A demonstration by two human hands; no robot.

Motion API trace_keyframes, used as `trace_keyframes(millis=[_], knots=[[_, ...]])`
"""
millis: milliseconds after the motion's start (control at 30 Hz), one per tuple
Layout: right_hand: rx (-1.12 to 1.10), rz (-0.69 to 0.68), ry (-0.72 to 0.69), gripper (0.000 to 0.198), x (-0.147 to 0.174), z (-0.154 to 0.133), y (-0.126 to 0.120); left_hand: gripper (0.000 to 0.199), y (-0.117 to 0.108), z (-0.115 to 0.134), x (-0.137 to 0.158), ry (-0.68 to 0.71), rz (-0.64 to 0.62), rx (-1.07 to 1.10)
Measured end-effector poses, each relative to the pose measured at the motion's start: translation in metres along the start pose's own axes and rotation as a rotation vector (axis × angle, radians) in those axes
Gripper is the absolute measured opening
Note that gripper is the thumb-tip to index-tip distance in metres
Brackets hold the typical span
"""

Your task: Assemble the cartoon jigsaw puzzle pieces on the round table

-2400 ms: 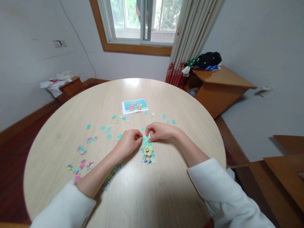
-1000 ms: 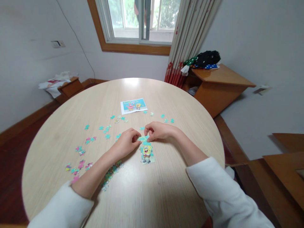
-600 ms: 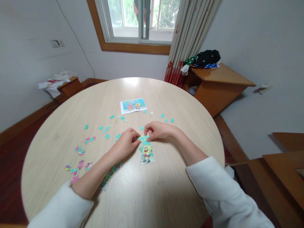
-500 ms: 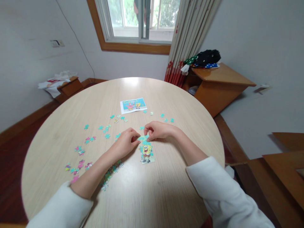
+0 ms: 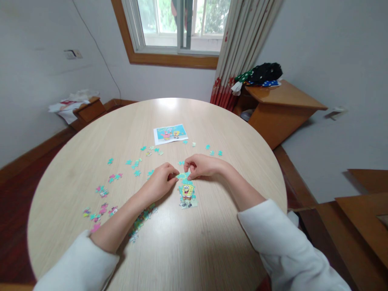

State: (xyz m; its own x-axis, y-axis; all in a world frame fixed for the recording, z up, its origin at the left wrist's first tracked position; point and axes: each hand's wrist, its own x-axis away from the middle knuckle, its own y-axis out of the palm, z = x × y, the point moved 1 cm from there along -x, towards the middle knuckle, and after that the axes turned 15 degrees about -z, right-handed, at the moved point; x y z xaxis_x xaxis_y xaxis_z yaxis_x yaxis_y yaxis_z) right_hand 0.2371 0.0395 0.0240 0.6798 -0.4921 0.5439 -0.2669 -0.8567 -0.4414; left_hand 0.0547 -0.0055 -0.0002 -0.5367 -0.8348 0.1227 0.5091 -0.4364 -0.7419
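A partly joined jigsaw puzzle (image 5: pixel 188 196) with a yellow cartoon figure lies in front of me. At its top edge, pale green and teal puzzle pieces (image 5: pixel 182 176) sit between my two hands. My left hand (image 5: pixel 163 179) comes in from the left, thumb and fingers pinched at the left end of these pieces. From the right, my right hand (image 5: pixel 201 165) curls over them, with its fingertips on their right side. The fingers partly cover the pieces, so their exact outlines are hidden. Just beyond lies a small teal piece (image 5: pixel 181 163).
A printed reference picture (image 5: pixel 170 134) lies farther back on the round wooden table (image 5: pixel 224 242). Loose pieces are scattered left and behind, including pink ones (image 5: pixel 103 208); a row of green pieces (image 5: pixel 140 222) runs beside my left forearm. More teal pieces (image 5: pixel 207 147) lie at the back right.
My left thumb has shifted slightly up and left at the puzzle's top edge. My right hand stays almost still, and the scattered pieces lie where they were.
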Motion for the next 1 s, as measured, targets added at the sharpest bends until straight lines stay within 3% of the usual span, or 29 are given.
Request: trace_keyframes(millis=[1000], knots=[[0.011, 0.004, -0.014, 0.02, -0.0016, 0.0034, -0.0006, 0.014, 0.0034, -0.0024, -0.0013, 0.032, 0.015, -0.041]])
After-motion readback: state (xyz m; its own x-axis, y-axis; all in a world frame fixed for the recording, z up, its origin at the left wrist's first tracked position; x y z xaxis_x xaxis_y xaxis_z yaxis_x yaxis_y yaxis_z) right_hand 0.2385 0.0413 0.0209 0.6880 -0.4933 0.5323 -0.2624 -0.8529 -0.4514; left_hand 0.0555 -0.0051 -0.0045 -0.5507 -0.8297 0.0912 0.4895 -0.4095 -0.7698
